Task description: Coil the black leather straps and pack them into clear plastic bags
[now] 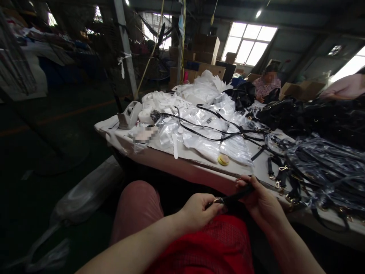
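Over my lap, my left hand (199,209) and my right hand (258,196) both grip a short black strap (238,196). The left hand pinches the end that carries a gold metal clasp (218,200). Around the other end the right hand's fingers are curled, close to the table edge (199,167). A red cloth (216,243) lies across my thighs under the hands.
The white table holds clear plastic bags (205,133), long black straps (216,131), a yellow round thing (223,159), a tape dispenser (129,114) and bagged straps with gold clasps (322,167). Black handbags (299,114) are piled at the right. Another person (268,85) sits at the far end.
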`<state>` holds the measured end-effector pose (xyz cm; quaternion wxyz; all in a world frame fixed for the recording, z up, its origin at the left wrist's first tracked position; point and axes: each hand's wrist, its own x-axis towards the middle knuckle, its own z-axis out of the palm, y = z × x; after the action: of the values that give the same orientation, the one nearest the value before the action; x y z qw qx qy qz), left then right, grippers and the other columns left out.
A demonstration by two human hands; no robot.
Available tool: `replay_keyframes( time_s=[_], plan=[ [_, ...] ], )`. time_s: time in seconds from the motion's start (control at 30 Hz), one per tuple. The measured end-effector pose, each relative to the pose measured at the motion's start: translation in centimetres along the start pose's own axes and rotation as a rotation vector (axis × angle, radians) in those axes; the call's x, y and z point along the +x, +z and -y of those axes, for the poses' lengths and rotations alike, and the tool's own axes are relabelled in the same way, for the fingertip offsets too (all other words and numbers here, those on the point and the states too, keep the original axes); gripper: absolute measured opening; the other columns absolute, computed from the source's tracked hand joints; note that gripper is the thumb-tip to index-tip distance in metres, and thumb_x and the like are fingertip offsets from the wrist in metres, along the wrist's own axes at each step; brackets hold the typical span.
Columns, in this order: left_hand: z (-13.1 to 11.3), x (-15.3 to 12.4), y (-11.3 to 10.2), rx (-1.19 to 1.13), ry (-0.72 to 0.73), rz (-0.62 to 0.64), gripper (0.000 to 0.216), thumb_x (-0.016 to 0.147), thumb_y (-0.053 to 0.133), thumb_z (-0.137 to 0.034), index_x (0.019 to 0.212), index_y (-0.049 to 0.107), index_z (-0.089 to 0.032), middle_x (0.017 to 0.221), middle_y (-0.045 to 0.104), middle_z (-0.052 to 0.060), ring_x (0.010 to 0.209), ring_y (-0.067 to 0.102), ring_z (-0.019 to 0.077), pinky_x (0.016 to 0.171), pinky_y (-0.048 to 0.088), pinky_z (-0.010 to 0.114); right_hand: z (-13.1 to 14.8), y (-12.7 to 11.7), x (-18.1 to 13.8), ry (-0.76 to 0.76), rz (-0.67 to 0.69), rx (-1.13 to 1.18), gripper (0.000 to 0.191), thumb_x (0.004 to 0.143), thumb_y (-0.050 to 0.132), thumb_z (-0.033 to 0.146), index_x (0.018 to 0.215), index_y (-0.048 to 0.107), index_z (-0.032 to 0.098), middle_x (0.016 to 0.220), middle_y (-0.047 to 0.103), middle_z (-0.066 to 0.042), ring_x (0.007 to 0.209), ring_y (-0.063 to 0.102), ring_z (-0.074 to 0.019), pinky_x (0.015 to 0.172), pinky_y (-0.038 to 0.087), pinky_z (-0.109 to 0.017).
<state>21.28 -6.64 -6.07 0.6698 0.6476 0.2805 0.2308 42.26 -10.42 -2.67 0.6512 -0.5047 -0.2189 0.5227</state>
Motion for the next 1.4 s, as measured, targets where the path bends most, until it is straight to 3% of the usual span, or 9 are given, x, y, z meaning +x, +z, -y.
replay_keyframes(
  time_s=[0.3, 0.5, 0.63, 0.8, 0.87, 1.03, 1.2, 1.3, 1.4],
  plan=[
    [-0.3, 0.6, 0.4, -0.056, 0.042, -0.005, 0.051, 0.085, 0.053, -0.064, 0.078, 0.06, -0.014, 0.055, 0.049, -0.004, 0.048, 0.042, 0.008, 0.048, 0.032, 0.021, -1.7, 2.1, -1.5, -0.037, 0.168, -0.242, 0.035, 0.08, 0.073, 0.049, 0.103, 0.076, 0.023, 0.1, 0.078, -0.008, 0.089, 0.072, -0.0241, 0.075, 0.059, -0.034],
    [-0.3, 0.3, 0.1, -0.076, 0.061, 0.03, 0.064, 0.09, 0.036, -0.07, 0.082, 0.064, -0.013, 0.057, 0.052, -0.002, 0.048, 0.046, 0.009, 0.049, 0.037, 0.02, 0.4, 1.4, -1.0, -0.151, 0.058, -0.233, 0.049, 0.092, 0.045, 0.062, 0.107, 0.075, 0.026, 0.113, 0.075, -0.008, 0.118, 0.063, -0.0304, 0.094, 0.054, -0.045],
    [-0.7, 0.3, 0.3, -0.008, 0.037, -0.007, 0.068, 0.091, 0.031, -0.071, 0.077, 0.063, -0.013, 0.058, 0.057, 0.0, 0.046, 0.044, 0.009, 0.047, 0.036, 0.021, 1.4, 1.9, -1.8, -0.304, 0.178, -0.507, 0.05, 0.096, 0.04, 0.059, 0.116, 0.073, 0.027, 0.14, 0.06, -0.004, 0.136, 0.047, -0.0292, 0.11, 0.042, -0.045],
    [-1.7, 0.7, 0.6, 0.031, 0.111, 0.012, 0.07, 0.094, 0.028, -0.067, 0.086, 0.068, -0.01, 0.069, 0.067, 0.006, 0.054, 0.052, 0.0105, 0.051, 0.04, 0.021, 2.2, 3.3, -2.3, -0.42, 0.306, -0.758, 0.049, 0.098, 0.038, 0.057, 0.12, 0.071, 0.03, 0.149, 0.05, 0.001, 0.143, 0.036, -0.0269, 0.12, 0.026, -0.044],
    [-2.4, 0.9, 0.7, 0.014, 0.139, 0.026, 0.068, 0.094, 0.03, -0.066, 0.09, 0.068, -0.011, 0.074, 0.068, 0.007, 0.057, 0.057, 0.0118, 0.054, 0.044, 0.021, 2.7, 3.8, -2.2, -0.425, 0.348, -0.807, 0.05, 0.097, 0.038, 0.059, 0.122, 0.07, 0.029, 0.15, 0.049, 0.0, 0.143, 0.034, -0.0289, 0.12, 0.024, -0.047],
    [-4.9, 1.2, 0.6, 0.062, 0.277, 0.014, 0.062, 0.097, 0.03, -0.06, 0.081, 0.066, -0.012, 0.076, 0.07, 0.009, 0.069, 0.065, 0.0166, 0.067, 0.052, 0.026, 4.1, 4.8, -1.8, -0.414, 0.387, -0.804, 0.049, 0.093, 0.046, 0.062, 0.112, 0.076, 0.028, 0.144, 0.055, -0.004, 0.138, 0.042, -0.0339, 0.111, 0.04, -0.049],
    [-8.3, 2.0, 0.8, 0.203, 0.394, -0.071, 0.057, 0.099, 0.027, -0.053, 0.07, 0.059, -0.017, 0.062, 0.064, 0.004, 0.058, 0.061, 0.0143, 0.062, 0.047, 0.025, 5.7, 5.4, -2.1, -0.518, 0.448, -0.904, 0.048, 0.096, 0.043, 0.058, 0.118, 0.073, 0.028, 0.144, 0.055, -0.004, 0.136, 0.044, -0.0319, 0.117, 0.029, -0.051],
    [-10.4, 2.6, 0.9, 0.241, 0.5, -0.127, 0.055, 0.1, 0.027, -0.052, 0.069, 0.057, -0.017, 0.057, 0.059, 0.001, 0.056, 0.057, 0.0125, 0.06, 0.044, 0.024, 8.1, 6.1, -2.2, -0.583, 0.439, -0.878, 0.043, 0.094, 0.05, 0.056, 0.115, 0.074, 0.029, 0.144, 0.056, -0.003, 0.138, 0.042, -0.0311, 0.119, 0.024, -0.048],
    [-12.3, 3.3, 0.8, 0.218, 0.536, -0.12, 0.057, 0.099, 0.027, -0.057, 0.079, 0.061, -0.016, 0.054, 0.053, -0.002, 0.05, 0.054, 0.0106, 0.055, 0.042, 0.022, 12.0, 7.0, -1.8, -0.63, 0.356, -0.705, 0.04, 0.093, 0.051, 0.057, 0.108, 0.076, 0.03, 0.13, 0.067, -0.003, 0.132, 0.05, -0.0293, 0.117, 0.03, -0.046]
  ],
)
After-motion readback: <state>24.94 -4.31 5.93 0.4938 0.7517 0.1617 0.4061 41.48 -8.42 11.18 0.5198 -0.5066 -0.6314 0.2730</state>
